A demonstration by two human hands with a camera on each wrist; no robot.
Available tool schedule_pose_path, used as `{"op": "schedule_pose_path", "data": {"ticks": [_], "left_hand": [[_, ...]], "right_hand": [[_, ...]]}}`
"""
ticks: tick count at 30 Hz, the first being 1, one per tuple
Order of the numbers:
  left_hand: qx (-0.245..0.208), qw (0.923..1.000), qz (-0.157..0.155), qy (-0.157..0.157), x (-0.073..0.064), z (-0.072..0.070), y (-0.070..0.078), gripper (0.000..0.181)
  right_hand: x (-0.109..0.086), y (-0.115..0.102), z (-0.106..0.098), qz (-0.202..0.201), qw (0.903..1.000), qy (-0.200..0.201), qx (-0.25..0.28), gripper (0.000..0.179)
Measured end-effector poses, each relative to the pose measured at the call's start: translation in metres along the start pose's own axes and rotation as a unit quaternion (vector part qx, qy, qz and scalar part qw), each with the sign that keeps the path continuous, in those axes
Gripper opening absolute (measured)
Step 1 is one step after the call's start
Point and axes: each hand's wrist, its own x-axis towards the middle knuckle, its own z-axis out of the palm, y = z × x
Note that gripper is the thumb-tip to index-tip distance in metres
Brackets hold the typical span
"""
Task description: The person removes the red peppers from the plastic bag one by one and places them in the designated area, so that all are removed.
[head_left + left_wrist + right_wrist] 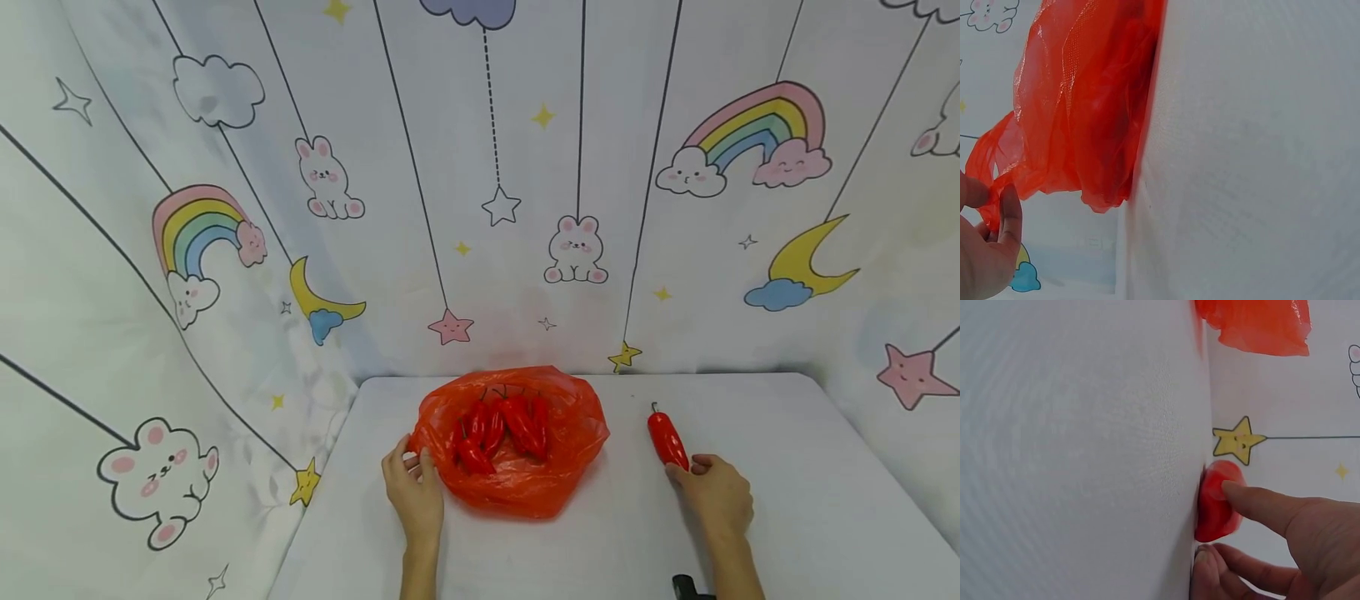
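Right grip (717,497) partly hides a red pepper (666,437) in head view.

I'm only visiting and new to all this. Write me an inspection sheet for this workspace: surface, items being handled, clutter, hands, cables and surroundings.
Surface: flat white table.
Job's things: open, thin, translucent red plastic bag with several glossy red elongated peppers inside; one glossy red elongated lone pepper lies outside it, to the right.
Clutter: small black object, cut off by the head view's lower edge; cannot tell what it is.
Left hand: pinches the bag's edge.
Right hand: holds the lone pepper's near end.
Cables: nothing seen.
Surroundings: creased white backdrop with printed cartoons.
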Motion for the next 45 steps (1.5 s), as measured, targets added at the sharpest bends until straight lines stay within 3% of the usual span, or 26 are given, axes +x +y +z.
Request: {"op": "schedule_pose_path", "data": {"ticks": [11,18,28,37,45], "left_hand": [[0.009,1.0000,-0.001,-0.004,0.000,0.000,0.000,0.040],[-0.001,1.0000,-0.004,-0.004,0.000,0.001,-0.003,0.039],[-0.007,1.0000,-0.003,-0.005,-0.001,0.000,-0.001,0.039],[-0.009,0.9999,0.002,-0.004,0.000,0.001,0.003,0.039],[-0.013,0.9999,0.001,-0.004,-0.002,0.001,0.002,0.039]], "right_hand": [[-0.001,-0.010,-0.011,0.009,0.9999,-0.005,0.006,0.061],[-0.005,-0.023,-0.018,-0.033,0.9992,0.019,0.014,0.057],[-0.021,-0.066,-0.026,-0.090,0.9946,0.036,0.036,0.059],[-0.034,-0.101,-0.015,-0.133,0.9866,0.043,0.085,0.056],[-0.049,-0.122,0.016,-0.225,0.9653,0.048,0.124,0.048]]}}
